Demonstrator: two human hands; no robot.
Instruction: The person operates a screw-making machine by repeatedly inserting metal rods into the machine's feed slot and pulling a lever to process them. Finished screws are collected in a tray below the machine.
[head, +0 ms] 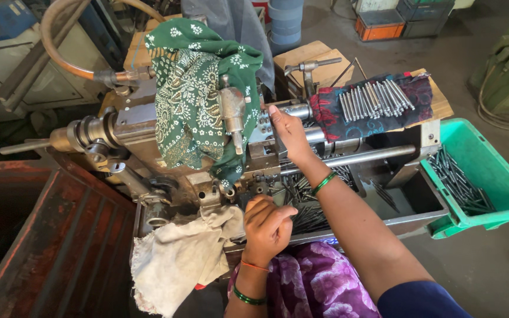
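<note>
- The workpiece area sits at the middle of the small lathe-type machine (248,147), just right of the green patterned cloth (195,94) draped over its head. I cannot tell whether a rod is loaded there; my fingers cover the spot.
- My right hand (290,132) reaches into that area, fingers curled together against the metal block beside the chrome lever (232,112). Whether they pinch a rod is hidden.
- My left hand (268,227) is closed in a loose fist at the front edge of the machine tray, above the off-white rag (175,259). What it grips, if anything, is not visible.
- Judgement: seat the part square and fully home, and keep fingertips and bangles clear of the spindle side and the hanging cloth.
- Judgement: steady the left hand on its control and move it only once the right hand is clear.
- Bright finished steel rods (375,97) lie in a neat parallel row on a dark red cloth (349,115) on a wooden block behind the machine.
- Dark rods fill the grey tray (410,209) under my right forearm and the green plastic bin (490,171) to the right.
- The rods look slim, smooth and oily; they may slip and roll.
</note>
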